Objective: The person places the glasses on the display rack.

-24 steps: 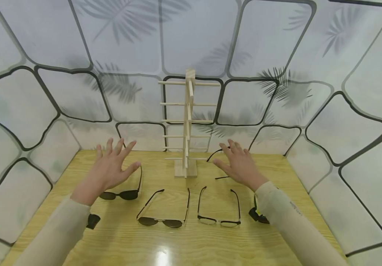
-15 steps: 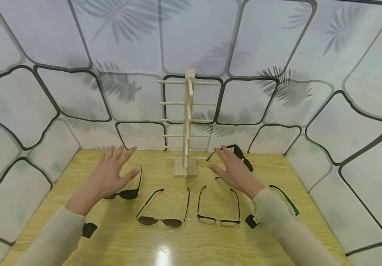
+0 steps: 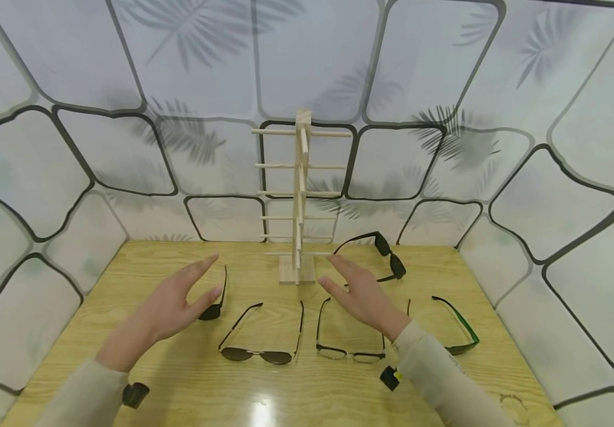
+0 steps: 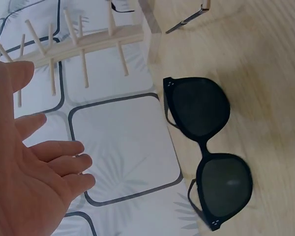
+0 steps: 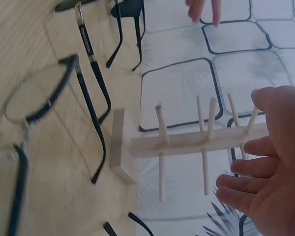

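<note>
Both hands hover above the table with nothing held. My left hand (image 3: 162,308) has extended fingers and partly covers black sunglasses (image 3: 210,312); both their dark lenses (image 4: 201,110) show in the left wrist view. My right hand (image 3: 362,296) reaches inward, fingers extended, above the temples of clear half-rim eyeglasses (image 3: 368,357). Between the hands, aviator sunglasses (image 3: 276,357) lie unfolded. Farther back on the right are other black sunglasses (image 3: 397,267). Glasses with a green temple (image 3: 464,332) lie partly behind my right sleeve. A wooden eyewear rack (image 3: 300,196) stands upright at the centre back, its pegs bare.
The wood-grain table (image 3: 264,391) meets a patterned backdrop (image 3: 221,166) behind and on both sides. Small black blocks (image 3: 134,395) sit at both wrists.
Both hands have drawn back towards me and lower, tilting so their palms face more inward. The right hand has shifted left, uncovering the back right sunglasses and the green-temple pair.
</note>
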### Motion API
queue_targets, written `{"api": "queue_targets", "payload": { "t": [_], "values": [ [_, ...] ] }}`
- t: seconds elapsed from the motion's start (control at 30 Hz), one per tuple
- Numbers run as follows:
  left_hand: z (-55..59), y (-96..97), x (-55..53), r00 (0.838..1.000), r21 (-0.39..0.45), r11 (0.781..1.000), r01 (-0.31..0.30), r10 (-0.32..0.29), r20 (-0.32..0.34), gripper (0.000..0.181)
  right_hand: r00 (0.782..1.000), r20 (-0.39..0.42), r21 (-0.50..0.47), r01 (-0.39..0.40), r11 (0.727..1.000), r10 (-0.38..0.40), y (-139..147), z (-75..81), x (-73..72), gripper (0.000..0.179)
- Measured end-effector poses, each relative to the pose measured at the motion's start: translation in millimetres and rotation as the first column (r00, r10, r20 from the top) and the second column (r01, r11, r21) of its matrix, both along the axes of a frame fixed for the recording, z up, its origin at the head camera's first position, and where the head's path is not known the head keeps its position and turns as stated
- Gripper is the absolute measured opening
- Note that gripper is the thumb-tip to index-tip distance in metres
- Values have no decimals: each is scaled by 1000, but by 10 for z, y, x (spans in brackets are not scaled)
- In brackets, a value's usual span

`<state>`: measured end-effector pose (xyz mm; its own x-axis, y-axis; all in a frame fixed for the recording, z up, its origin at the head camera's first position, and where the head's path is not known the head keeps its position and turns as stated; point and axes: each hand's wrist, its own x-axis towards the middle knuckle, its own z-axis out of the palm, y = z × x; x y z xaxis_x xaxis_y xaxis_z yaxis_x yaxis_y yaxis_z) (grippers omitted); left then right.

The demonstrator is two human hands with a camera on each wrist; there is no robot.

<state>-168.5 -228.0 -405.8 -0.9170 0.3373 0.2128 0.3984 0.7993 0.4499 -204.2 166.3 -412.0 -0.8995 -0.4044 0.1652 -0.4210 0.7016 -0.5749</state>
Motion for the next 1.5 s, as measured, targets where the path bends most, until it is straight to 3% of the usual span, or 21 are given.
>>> {"api": "queue_targets", "payload": {
  "t": [0.43, 0.8, 1.13, 1.5],
  "values": [
    [-193, 33, 196, 998, 135, 990, -38, 29, 64, 50, 1000, -13, -186, 17, 982, -20, -203, -250, 297, 50],
    [-325, 90, 304, 984, 237, 971, -45, 3, 176, 42, 992, 123, -305, 52, 951, -15, -352, -416, 485, 38],
    [-482, 144, 384, 963, 255, 962, -96, 24, 269, 42, 982, 191, -315, 63, 947, -2, -464, -558, 675, 33],
    [-621, 197, 440, 964, 298, 949, -102, 21, 264, 39, 978, 210, -308, 65, 949, 1, -547, -692, 818, 31]
  ]
}}
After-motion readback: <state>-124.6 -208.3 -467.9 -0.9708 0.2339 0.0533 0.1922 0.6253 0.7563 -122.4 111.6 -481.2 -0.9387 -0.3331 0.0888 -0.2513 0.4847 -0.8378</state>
